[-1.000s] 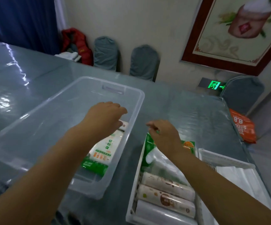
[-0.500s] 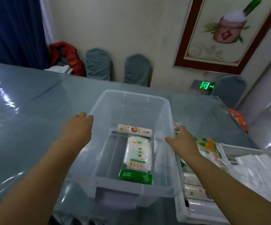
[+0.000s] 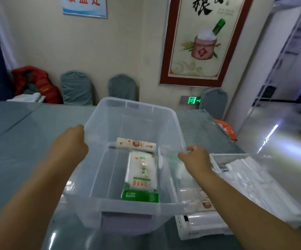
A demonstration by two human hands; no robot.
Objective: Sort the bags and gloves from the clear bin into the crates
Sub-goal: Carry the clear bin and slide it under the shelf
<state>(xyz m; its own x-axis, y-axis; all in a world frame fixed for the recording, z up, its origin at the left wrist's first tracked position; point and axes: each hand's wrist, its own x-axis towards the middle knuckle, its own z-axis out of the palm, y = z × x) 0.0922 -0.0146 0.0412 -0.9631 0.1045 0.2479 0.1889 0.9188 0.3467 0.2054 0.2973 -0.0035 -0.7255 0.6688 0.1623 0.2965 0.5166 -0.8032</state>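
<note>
Both hands are gripping the clear bin [image 3: 133,112] by its long rims: the left hand [image 3: 70,143] is curling over the left rim, the right hand [image 3: 194,159] is pinching the right rim. 2 packs are lying inside, a flat white-and-green pack [image 3: 141,175] and a roll pack [image 3: 136,144] just beyond it. The white crate [image 3: 196,230] is sitting near right, partly under the bin. The bin is probably light but flexing; the film-wrapped packs are likely soft and slippery, best grasped across their width.

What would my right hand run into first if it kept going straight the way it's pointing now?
Your right hand points left across the clear bin, gripping its right rim. Going on, it would cross the open space above the two packs, probably meeting the bin's left wall near your left hand first; depth is unclear.
</note>
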